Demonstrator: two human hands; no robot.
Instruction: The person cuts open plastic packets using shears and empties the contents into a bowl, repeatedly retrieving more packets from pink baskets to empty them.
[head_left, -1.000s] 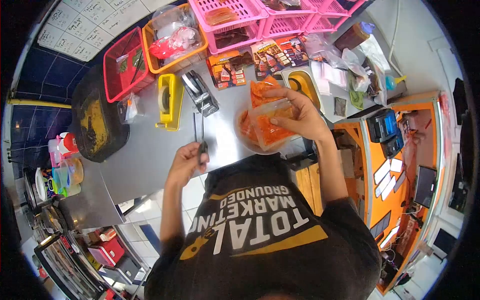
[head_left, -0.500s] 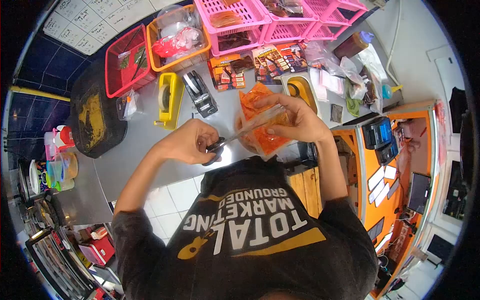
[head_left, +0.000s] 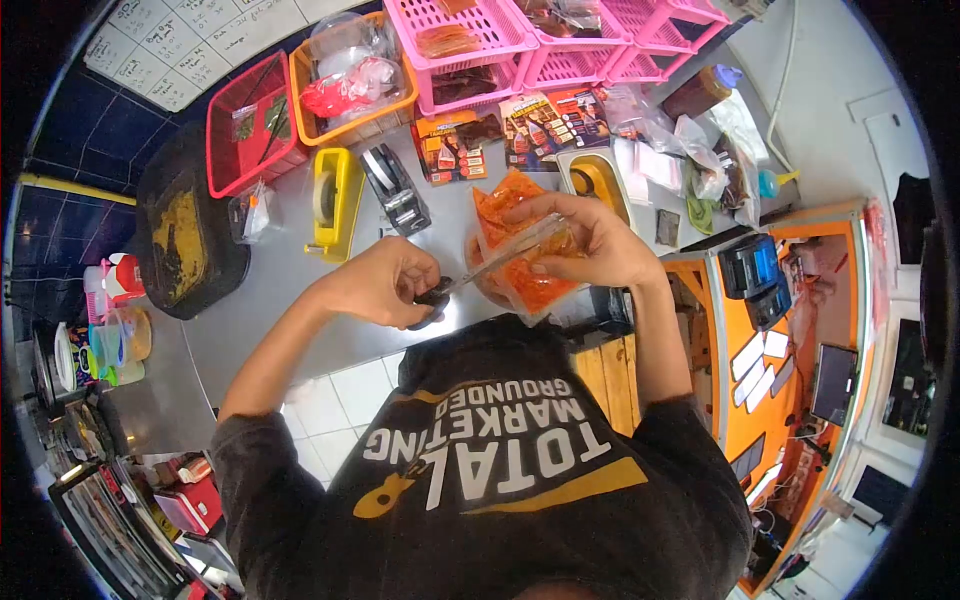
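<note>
My left hand [head_left: 375, 283] is closed around the black handles of a pair of scissors [head_left: 487, 267]. The metal blades point up and right, lying across a clear plastic packet [head_left: 499, 204] of orange-red food. My right hand [head_left: 605, 243] pinches that packet, fingers on its upper side and thumb below, close to the blade tips. Part of the packet is hidden behind the fingers and blades. Both hands are over the steel counter [head_left: 310, 320], near its front edge. Behind the scissors stand a yellow tape dispenser [head_left: 336, 205] and a black one [head_left: 395, 190].
Along the back are a red basket [head_left: 230, 182], an orange basket [head_left: 360, 128] of plastic bags and pink stacked baskets [head_left: 475, 50]. Printed cards [head_left: 450, 150] lie before them. A metal tray [head_left: 622, 190] sits right, a black container [head_left: 235, 262] left.
The scissor handles have drawn closer together in my left hand. My right hand and the packet stay almost in place; the whole view has shifted slightly.
</note>
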